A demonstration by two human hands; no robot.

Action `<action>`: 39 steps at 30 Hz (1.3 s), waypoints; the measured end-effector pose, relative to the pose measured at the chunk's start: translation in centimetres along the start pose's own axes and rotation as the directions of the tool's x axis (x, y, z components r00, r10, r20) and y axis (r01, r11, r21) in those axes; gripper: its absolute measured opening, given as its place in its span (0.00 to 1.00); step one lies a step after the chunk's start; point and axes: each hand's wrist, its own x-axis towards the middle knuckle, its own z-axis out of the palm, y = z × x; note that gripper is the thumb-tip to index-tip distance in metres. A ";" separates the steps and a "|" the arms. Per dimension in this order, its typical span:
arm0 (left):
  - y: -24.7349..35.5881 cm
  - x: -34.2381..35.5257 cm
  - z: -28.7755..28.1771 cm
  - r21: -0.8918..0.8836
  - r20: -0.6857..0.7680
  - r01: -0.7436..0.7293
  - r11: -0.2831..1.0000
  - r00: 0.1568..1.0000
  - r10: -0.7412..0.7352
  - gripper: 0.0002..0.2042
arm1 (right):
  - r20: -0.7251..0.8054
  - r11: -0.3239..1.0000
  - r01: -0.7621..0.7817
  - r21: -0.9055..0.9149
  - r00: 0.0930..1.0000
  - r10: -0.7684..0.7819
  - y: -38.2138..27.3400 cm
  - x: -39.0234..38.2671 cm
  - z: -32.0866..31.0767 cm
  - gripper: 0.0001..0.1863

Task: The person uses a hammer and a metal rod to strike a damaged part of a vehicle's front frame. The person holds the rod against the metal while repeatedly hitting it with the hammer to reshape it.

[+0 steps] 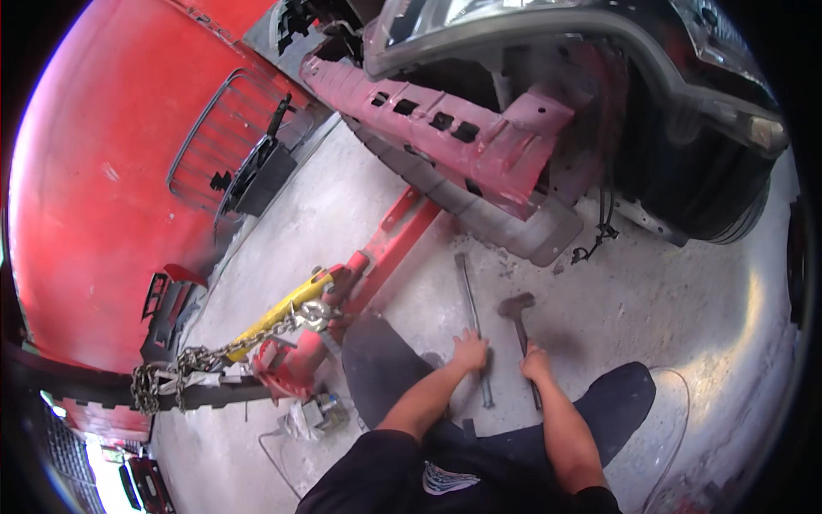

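Note:
A long grey metal bar (468, 291) slants over the concrete, its lower end near my lap. My left hand (470, 349) is across the bar's middle, fingers curled toward it; their undersides are hidden. To its right is a hammer (516, 307) with a dark, rust-brown head pointing away from me. My right hand (536, 363) wraps round the hammer's handle, and the handle's end sticks out below the fist.
Ahead stands a stripped vehicle front with a pinkish-red metal beam (428, 120) and a headlight (514, 26). A red pulling arm (394, 240) with a yellow cylinder (287, 313) and a chain (193, 364) is at left. A wire grille (218, 128) leans on a red panel.

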 end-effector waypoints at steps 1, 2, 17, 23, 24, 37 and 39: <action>-1.0 0.0 -0.8 -0.372 -0.029 0.106 0.922 0.992 -0.126 0.28 | -0.051 0.996 0.051 0.072 0.998 -0.047 -0.7 0.1 0.2 0.27; -2.2 -0.5 -1.8 -0.687 -0.014 0.182 0.703 0.965 -0.263 0.30 | -0.022 0.994 0.063 0.092 0.998 -0.061 -1.9 0.0 0.3 0.27; -6.3 -10.9 -41.7 -0.759 -0.559 -0.644 0.094 0.570 -0.602 0.29 | 0.073 0.467 -0.143 0.873 0.984 0.164 -11.8 2.2 -1.4 0.34; -7.2 -9.2 -40.9 -0.599 -0.800 -0.459 0.656 0.297 -0.522 0.36 | 0.052 0.551 -0.113 0.827 0.991 0.125 -14.4 2.1 1.1 0.47; -7.9 -9.2 -40.9 -0.482 -0.866 -0.232 0.845 0.270 -0.420 0.34 | 0.060 0.598 -0.119 0.793 0.991 0.118 -14.9 1.9 1.4 0.48; -9.3 -10.2 -41.8 -0.735 -0.657 -0.592 0.331 0.501 -0.563 0.19 | 0.396 0.446 -0.473 0.760 0.881 0.261 -13.3 2.5 3.3 0.42; -6.3 -9.8 -42.8 -0.768 -0.583 -0.608 0.203 0.530 -0.616 0.22 | 0.316 0.564 -0.423 0.709 0.906 0.281 -12.1 2.7 2.2 0.35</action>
